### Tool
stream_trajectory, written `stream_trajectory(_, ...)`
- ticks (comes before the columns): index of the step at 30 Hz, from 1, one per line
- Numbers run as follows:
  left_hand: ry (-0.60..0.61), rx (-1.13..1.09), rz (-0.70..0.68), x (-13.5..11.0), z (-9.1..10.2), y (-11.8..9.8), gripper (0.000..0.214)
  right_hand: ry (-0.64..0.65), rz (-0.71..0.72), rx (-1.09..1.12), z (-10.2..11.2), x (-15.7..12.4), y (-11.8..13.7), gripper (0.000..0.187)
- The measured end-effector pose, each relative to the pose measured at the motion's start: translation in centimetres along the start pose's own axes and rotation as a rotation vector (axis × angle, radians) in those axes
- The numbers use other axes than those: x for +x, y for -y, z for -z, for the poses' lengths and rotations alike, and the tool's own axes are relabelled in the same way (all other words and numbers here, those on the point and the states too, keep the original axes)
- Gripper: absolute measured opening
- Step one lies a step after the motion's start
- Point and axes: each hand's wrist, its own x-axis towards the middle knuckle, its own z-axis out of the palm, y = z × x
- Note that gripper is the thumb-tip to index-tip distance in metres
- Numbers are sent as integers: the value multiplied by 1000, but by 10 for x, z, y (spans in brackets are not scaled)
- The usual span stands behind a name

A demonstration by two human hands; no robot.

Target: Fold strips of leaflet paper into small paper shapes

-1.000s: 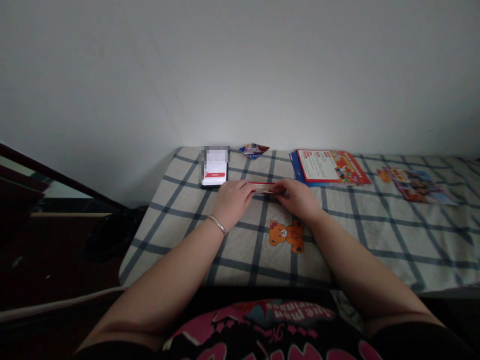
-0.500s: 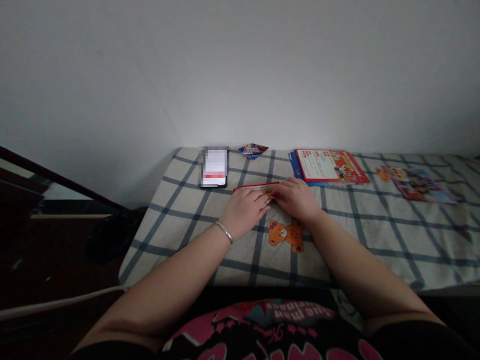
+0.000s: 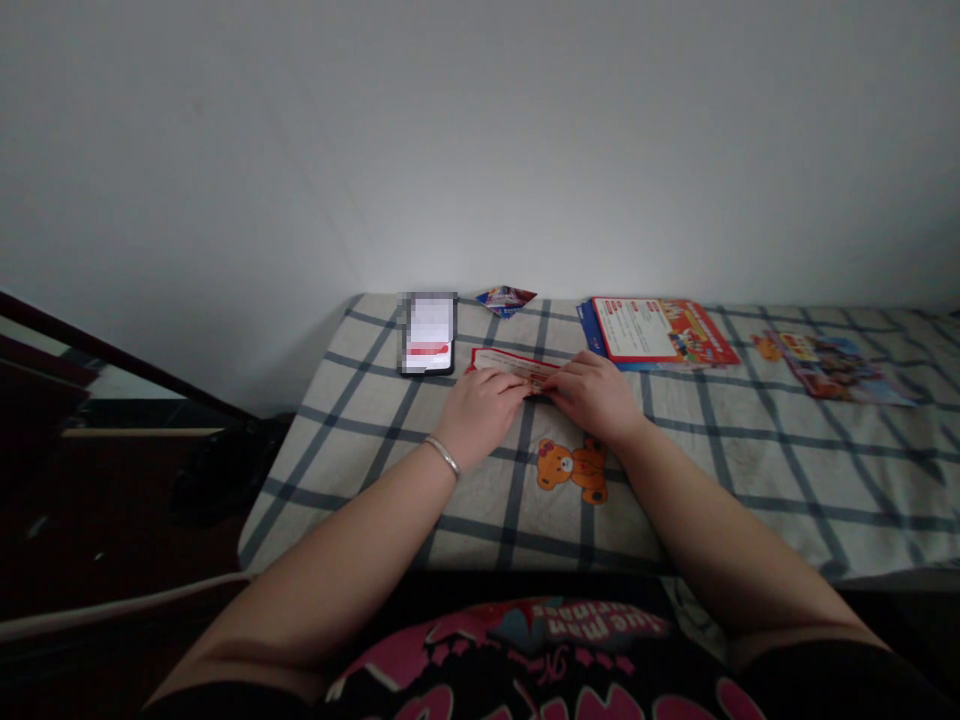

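Note:
A sheet of printed paper [image 3: 510,358] with a red border lies on the checked cloth, partly folded. My left hand [image 3: 487,400], a silver bangle at its wrist, rests over the paper's left part with its fingers bent onto the near edge. From the other side my right hand [image 3: 592,393] grips the right part, thumb and fingers pinched at the same edge. The fingertips almost meet in the middle. Both hands cover much of the sheet, so the shape of the fold is partly hidden.
A phone [image 3: 429,335] with a lit screen lies beyond my left hand. Near the wall is a small folded paper piece [image 3: 507,299]. A stack of printed sheets [image 3: 652,332] and a colourful leaflet [image 3: 844,368] lie to the right on the checked cloth [image 3: 360,470].
My left hand has shifted slightly left. More of the paper's far part shows, raised and angled differently between the hands. My right hand has barely moved.

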Motion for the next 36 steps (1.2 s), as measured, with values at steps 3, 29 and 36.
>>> stream_trajectory(3,35,17,8,0,-2,0,24,16,8,-1,2,0,1,20)
stream_trajectory(29,178,6,-62,4,3,-7,25,-211,-116,-132,-14,4,3,8)
stream_trajectory(36,197,-28,-69,3,4,-6,46,-152,-104,-125,-14,5,5,11)
